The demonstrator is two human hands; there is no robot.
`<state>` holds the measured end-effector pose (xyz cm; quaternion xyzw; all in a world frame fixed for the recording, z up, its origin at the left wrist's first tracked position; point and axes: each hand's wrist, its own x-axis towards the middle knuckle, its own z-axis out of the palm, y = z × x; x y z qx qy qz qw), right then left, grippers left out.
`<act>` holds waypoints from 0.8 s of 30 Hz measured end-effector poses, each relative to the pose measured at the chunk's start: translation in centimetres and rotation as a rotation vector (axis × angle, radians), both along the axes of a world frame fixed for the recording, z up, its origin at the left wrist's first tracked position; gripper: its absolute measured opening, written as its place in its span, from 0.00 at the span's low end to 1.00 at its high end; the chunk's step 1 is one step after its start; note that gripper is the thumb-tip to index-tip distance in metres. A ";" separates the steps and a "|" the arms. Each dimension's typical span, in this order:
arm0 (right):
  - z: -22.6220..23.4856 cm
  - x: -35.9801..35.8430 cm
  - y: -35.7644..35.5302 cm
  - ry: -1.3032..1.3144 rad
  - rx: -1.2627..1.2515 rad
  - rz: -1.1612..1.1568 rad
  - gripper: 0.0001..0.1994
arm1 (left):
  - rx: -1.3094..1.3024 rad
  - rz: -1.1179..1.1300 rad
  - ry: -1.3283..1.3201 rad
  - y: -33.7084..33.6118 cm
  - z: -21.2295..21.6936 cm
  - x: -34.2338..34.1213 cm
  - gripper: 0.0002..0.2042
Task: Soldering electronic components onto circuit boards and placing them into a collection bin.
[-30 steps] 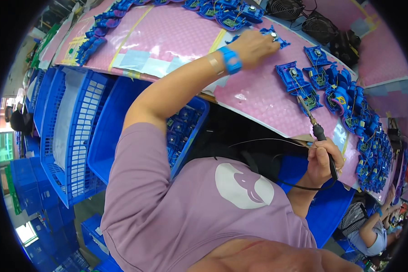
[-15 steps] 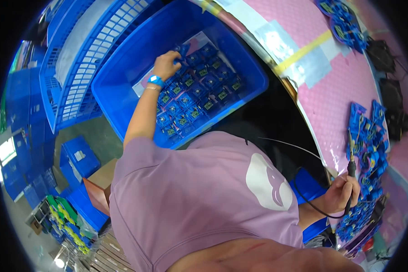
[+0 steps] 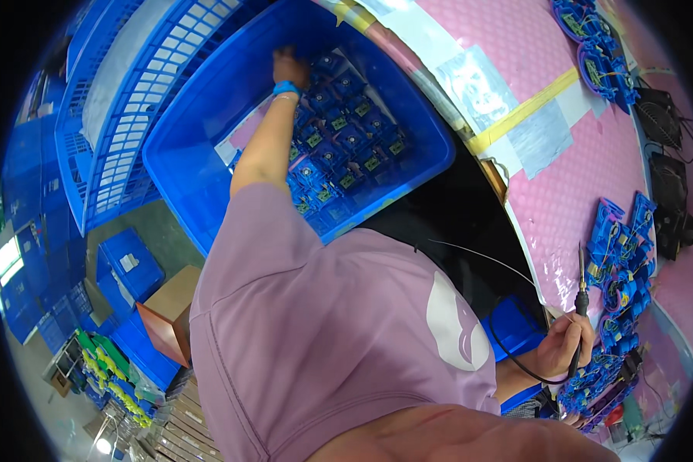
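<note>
Two hands, two jobs

Two hands work well apart. The left hand [image 3: 287, 66] reaches into the blue bin [image 3: 200, 146], fingers apparently closing on one of the blue parts [image 3: 339, 146], though the grip is hard to see. The right hand [image 3: 562, 346] is wrapped round a soldering iron [image 3: 580, 296], upright, tip pointing away over the pink mat [image 3: 585, 154], parked clear of the work.

Fingertips of the left hand [image 3: 289, 66] hidden among small blue plastic motor housings [image 3: 339, 146] in the deep blue plastic crate [image 3: 185, 177], thin soldering iron [image 3: 579, 308] tip too small to tell, right hand [image 3: 564, 346] grip partly hidden, blue parts pile [image 3: 620, 262] blurred near the rim
</note>
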<state>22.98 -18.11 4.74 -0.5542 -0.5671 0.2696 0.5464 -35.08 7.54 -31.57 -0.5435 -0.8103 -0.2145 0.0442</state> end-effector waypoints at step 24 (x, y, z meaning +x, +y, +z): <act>-0.1 1.1 -4.2 0.036 0.147 -0.127 0.06 | 0.127 -1.168 0.556 13.7 32.8 45.9 0.09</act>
